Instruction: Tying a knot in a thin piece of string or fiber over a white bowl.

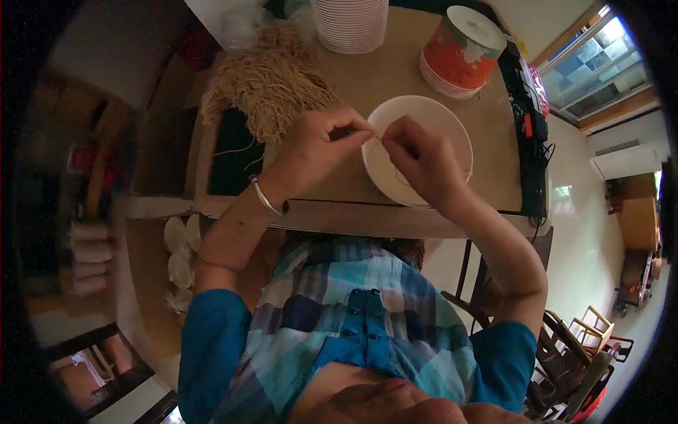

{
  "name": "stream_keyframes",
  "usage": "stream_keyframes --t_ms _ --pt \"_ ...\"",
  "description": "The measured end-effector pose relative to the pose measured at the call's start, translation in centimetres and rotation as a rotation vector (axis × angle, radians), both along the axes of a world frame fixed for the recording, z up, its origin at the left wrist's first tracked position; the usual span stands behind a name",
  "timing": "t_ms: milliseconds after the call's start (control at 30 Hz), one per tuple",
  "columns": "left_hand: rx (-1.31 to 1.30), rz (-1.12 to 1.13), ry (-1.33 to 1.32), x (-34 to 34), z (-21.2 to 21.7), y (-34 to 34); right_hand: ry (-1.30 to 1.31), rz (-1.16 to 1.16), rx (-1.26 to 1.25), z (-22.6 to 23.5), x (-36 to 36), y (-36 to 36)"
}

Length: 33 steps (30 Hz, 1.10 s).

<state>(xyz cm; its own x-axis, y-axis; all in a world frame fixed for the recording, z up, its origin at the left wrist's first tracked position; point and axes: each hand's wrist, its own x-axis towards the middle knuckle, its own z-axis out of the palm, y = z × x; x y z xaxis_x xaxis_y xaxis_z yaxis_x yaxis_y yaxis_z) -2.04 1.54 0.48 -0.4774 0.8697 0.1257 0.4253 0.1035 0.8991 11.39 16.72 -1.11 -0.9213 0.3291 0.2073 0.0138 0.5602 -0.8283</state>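
My left hand [321,145] and my right hand [427,159] meet almost tip to tip over the near-left part of a wide white bowl [455,127]. Each hand pinches a thin tan strand [378,137], which spans the small gap between the fingertips. A loose end of it seems to hang below the right hand into the bowl. Just beyond my left wrist lies a heap of tan strands [265,78], tangled, with a few trailing ends over a dark green patch of the table. A silver bangle [265,196] circles my left wrist.
On the beige table [381,74] stand a tall stack of white bowls [349,27] at the far side and a red-orange tub [462,56] at the far right. Black devices with cables [533,131] line the right edge. Chairs [575,353] stand at lower right.
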Motion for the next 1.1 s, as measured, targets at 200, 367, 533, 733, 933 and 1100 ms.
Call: stream_keyframes --t_ms 200,367,533,733,933,1100 --pt "0.016 0.091 -0.187 -0.9 -1.4 -0.5 -0.039 0.065 -0.173 -1.0 -0.3 1.1" --pt "-0.001 0.162 -0.177 -1.2 -4.2 -0.5 -0.072 0.096 -0.230 -1.8 -0.8 1.6" --pt "-0.028 0.085 -0.195 -1.1 -5.3 -0.4 -0.134 0.070 -0.145 -2.1 -1.4 1.8" --pt "0.006 0.090 -0.290 -0.6 -4.9 -0.2 -0.070 0.070 -0.085 -1.8 -1.8 1.6" --pt "0.076 0.099 -0.314 -0.8 -5.9 -0.1 -0.407 -0.068 -0.532 0.3 -1.8 0.4" --pt "0.083 0.077 -0.279 -0.6 -5.9 -0.1 -0.353 -0.067 -0.742 -0.5 -1.6 0.5"
